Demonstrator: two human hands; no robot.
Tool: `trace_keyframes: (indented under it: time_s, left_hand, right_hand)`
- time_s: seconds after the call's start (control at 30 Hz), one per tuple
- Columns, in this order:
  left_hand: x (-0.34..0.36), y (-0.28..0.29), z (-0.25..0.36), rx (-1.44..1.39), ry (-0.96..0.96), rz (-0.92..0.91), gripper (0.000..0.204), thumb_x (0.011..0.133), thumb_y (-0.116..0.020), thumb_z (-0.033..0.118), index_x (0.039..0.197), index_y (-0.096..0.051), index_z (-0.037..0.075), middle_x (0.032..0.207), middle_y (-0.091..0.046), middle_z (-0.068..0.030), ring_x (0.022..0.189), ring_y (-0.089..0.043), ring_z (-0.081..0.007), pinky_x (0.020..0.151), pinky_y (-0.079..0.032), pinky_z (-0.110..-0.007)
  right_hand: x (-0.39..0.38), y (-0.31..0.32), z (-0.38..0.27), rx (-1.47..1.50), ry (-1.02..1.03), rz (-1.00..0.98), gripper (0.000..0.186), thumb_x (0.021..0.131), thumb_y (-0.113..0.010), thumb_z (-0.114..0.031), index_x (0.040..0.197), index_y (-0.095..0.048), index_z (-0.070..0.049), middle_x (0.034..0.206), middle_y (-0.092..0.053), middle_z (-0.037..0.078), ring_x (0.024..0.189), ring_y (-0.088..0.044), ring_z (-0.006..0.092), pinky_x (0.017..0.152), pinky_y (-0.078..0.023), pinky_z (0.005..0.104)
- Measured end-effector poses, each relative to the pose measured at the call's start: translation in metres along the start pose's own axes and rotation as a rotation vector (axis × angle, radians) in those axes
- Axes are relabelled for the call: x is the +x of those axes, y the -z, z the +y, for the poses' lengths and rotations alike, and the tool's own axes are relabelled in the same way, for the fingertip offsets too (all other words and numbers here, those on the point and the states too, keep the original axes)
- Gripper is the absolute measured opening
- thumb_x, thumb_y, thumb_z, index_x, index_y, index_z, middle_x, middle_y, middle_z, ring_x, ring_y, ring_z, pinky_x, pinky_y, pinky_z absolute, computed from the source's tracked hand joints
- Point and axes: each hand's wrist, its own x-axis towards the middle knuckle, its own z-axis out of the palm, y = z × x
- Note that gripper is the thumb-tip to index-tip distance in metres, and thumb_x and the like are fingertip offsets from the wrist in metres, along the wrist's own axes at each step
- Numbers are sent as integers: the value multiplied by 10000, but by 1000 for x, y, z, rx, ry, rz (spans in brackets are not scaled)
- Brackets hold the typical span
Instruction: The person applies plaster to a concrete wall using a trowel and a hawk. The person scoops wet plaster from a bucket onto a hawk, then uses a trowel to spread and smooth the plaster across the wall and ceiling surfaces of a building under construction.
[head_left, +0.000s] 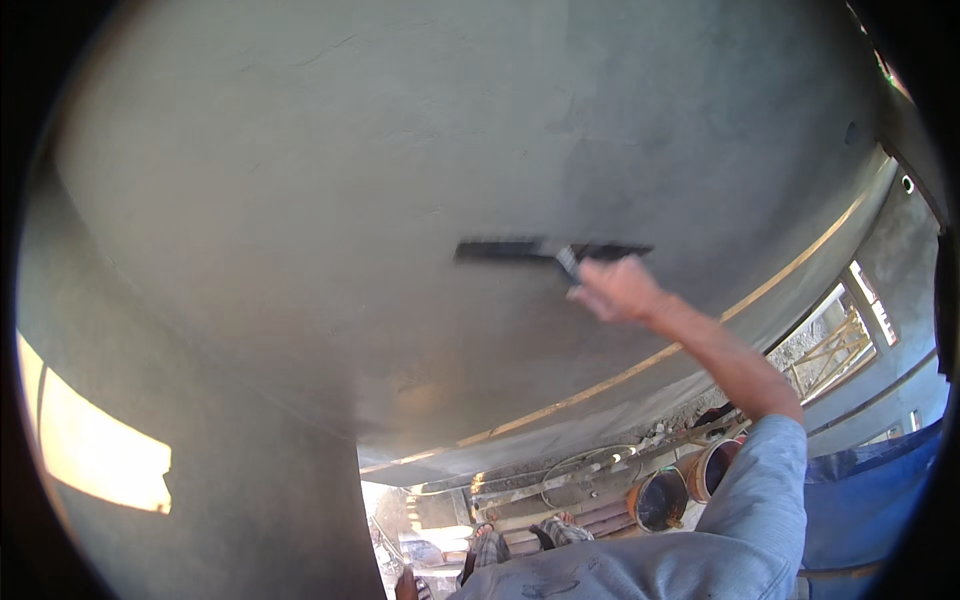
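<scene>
Fingers of my right hand are wrapped round the grip of a long black flat tool, which lies across the smooth grey plastered wall. Motion blurs the tool's edge. A straight pale strip runs along the wall below and right of it. At the lower edge, what looks like my left hand hangs low, mostly out of frame, and I cannot make out its fingers.
Below are my feet on wooden planks, two buckets, a hose and rubble. At right are an opening with bamboo poles and a blue sheet. A sunlit patch shows on the left wall.
</scene>
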Motion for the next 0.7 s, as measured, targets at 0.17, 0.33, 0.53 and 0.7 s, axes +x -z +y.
trace_keyframes:
  time_s: [0.17,0.33,0.53,0.7]
  left_hand:
    - [-8,-105,183,294,-338,-303,683,995,-581,513,1532,-440,114,1447,-536,-92,1209,-593,-256,871,-537,-387]
    - [-101,-225,297,379,-574,-830,616,1047,-528,456,1539,-415,104,1461,-535,-151,1289,-564,-280,1024,-488,-405]
    - [-116,-317,259,159,-290,-996,463,1054,-534,435,1387,-517,114,1167,-639,-94,1012,-648,-204,873,-537,-352]
    - [-96,-336,196,136,-194,-927,258,1018,-630,368,1080,-611,119,904,-642,4,775,-625,-100,693,-525,-254]
  right_hand:
    - [-12,98,-3,157,-369,477,315,972,-678,-326,969,-517,-55,651,-623,153,596,-641,387,506,-493,436]
    - [-91,-16,-103,-23,-417,179,312,941,-689,-371,947,-521,-108,616,-604,100,525,-639,322,452,-483,442]
    - [-204,-154,-270,319,-682,19,252,900,-679,-270,1012,-558,-80,951,-647,130,728,-698,350,573,-558,471]
    - [-255,-189,-332,446,-926,32,233,862,-667,-190,1043,-619,-52,1033,-612,125,876,-692,349,698,-584,456]
